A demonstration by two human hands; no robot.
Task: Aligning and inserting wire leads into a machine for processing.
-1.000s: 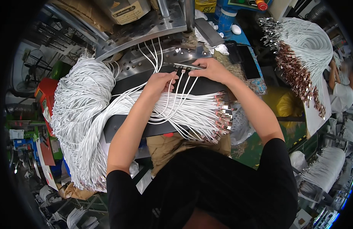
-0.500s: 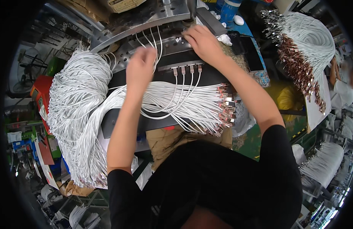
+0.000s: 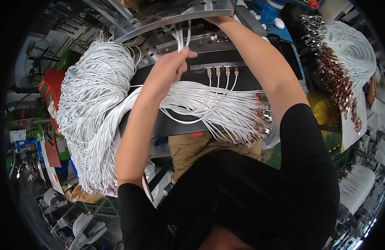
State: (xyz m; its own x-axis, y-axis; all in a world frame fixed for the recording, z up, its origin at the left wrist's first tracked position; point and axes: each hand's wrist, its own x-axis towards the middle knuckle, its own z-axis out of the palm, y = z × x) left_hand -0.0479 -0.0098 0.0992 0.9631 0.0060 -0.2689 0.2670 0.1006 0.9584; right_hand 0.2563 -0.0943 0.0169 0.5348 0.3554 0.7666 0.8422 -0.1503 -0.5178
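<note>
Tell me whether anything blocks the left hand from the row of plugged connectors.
Nothing visible does. The left hand grips a few white cables just left of the connector row, with only bare black fixture between them. The right hand is hidden under the metal plate.

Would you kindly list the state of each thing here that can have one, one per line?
Left hand: closed around a few white cables running up to the metal fixture.
Right hand: at the fixture's edge, grip hidden.
Four plugs: seated side by side in the black jig.
Cable bundle: draped loose over the bench.
Second bundle: lying apart, untouched.
</note>
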